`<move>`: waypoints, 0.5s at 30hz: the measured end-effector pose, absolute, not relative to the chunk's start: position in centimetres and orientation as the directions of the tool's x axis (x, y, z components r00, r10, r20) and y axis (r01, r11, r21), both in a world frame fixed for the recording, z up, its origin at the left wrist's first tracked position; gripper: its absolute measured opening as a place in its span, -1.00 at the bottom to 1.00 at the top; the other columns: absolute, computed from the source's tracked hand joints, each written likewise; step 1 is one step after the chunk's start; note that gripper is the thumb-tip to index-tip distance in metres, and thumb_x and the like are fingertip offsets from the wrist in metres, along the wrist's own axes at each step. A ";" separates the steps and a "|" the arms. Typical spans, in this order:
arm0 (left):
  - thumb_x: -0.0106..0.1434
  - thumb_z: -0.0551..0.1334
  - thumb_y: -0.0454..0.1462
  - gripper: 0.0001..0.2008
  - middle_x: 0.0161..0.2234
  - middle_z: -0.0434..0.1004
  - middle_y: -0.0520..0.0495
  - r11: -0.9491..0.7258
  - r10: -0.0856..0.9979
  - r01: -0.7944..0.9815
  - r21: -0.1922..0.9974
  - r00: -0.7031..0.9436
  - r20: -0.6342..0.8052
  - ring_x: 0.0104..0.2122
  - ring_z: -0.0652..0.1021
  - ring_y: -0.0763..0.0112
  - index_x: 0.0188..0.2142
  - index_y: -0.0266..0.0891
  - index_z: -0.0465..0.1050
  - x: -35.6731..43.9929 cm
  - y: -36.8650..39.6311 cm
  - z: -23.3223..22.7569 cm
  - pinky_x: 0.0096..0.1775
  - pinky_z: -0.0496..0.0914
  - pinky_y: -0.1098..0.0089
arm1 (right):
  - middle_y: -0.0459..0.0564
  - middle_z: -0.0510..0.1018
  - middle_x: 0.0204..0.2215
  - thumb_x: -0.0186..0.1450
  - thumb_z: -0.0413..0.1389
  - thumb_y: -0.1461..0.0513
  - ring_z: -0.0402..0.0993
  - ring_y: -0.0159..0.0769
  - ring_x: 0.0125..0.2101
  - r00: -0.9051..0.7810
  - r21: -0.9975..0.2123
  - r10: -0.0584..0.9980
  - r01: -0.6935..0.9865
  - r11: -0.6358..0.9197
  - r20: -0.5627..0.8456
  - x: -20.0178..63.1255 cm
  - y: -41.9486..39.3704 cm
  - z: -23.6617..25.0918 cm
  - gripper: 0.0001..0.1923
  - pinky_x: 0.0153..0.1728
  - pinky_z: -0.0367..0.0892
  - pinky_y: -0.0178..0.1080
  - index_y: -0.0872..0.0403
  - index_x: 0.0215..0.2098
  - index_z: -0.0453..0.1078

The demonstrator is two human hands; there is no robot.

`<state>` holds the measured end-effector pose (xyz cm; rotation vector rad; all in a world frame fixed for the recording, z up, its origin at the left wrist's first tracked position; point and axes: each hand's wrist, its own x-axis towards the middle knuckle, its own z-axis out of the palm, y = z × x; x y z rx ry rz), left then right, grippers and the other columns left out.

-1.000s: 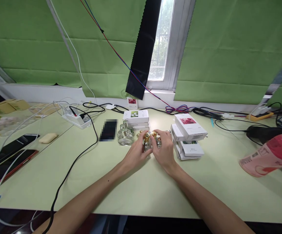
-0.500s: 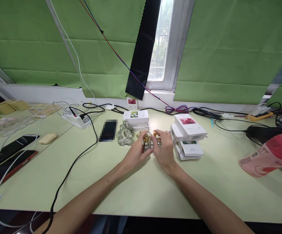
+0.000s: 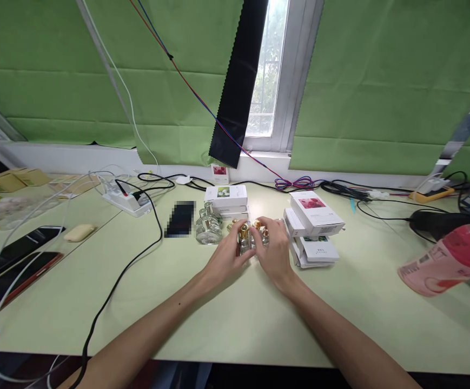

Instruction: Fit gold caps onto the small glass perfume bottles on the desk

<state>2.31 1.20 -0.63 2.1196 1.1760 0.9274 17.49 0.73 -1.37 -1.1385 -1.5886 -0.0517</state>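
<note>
Green table (image 3: 235, 319): bottle (image 3: 244, 237) between hands (image 3: 251, 256).

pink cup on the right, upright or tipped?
Tipped. The pink cup lies on its side on the table, red lid end toward the right edge.

1. One head-worn view looks forward and down across the pale green table (image 3: 238, 319), facing the green-curtained window (image 3: 269, 70).
2. Forearms enter from the bottom edge; the table's far side lies well off.
</note>
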 end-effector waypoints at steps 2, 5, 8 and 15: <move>0.26 0.25 -0.24 -0.35 -0.11 0.46 -0.08 -0.472 0.872 0.500 0.726 0.384 0.303 -0.48 0.40 0.47 0.28 -0.10 0.03 2.3 1.2 -0.7 -0.37 0.32 0.38 | 0.07 0.58 -0.21 0.45 0.06 0.20 0.39 -0.12 -0.19 0.089 -0.503 0.622 0.680 0.533 0.778 17.5 0.7 -1.3 -0.86 -0.16 0.36 -0.09 0.06 -0.07 0.39; 0.26 0.25 -0.24 -0.36 -0.13 0.47 -0.07 -0.482 0.867 0.494 0.724 0.386 0.314 -0.47 0.41 0.45 0.28 -0.11 0.03 2.3 1.3 -0.8 -0.37 0.33 0.37 | 0.07 0.58 -0.21 0.45 0.05 0.20 0.39 -0.12 -0.18 0.087 -0.500 0.620 0.683 0.532 0.780 17.5 0.7 -1.3 -0.85 -0.16 0.37 -0.08 0.06 -0.07 0.39; 0.26 0.24 -0.26 -0.36 -0.11 0.47 -0.07 -0.493 0.862 0.485 0.723 0.389 0.327 -0.45 0.44 0.44 0.28 -0.09 0.03 2.2 1.3 -0.9 -0.35 0.35 0.37 | 0.07 0.57 -0.21 0.45 0.06 0.19 0.39 -0.11 -0.18 0.095 -0.500 0.611 0.680 0.537 0.786 17.3 0.6 -1.3 -0.84 -0.16 0.37 -0.07 0.06 -0.05 0.39; 0.26 0.24 -0.28 -0.33 -0.10 0.47 -0.08 -0.489 0.863 0.498 0.716 0.397 0.313 -0.49 0.41 0.47 0.30 -0.09 0.00 2.1 1.5 -1.2 -0.38 0.32 0.37 | 0.09 0.57 -0.19 0.44 0.06 0.24 0.40 -0.10 -0.15 0.082 -0.478 0.583 0.669 0.568 0.808 17.2 0.4 -1.4 -0.80 -0.13 0.38 -0.05 0.08 0.00 0.39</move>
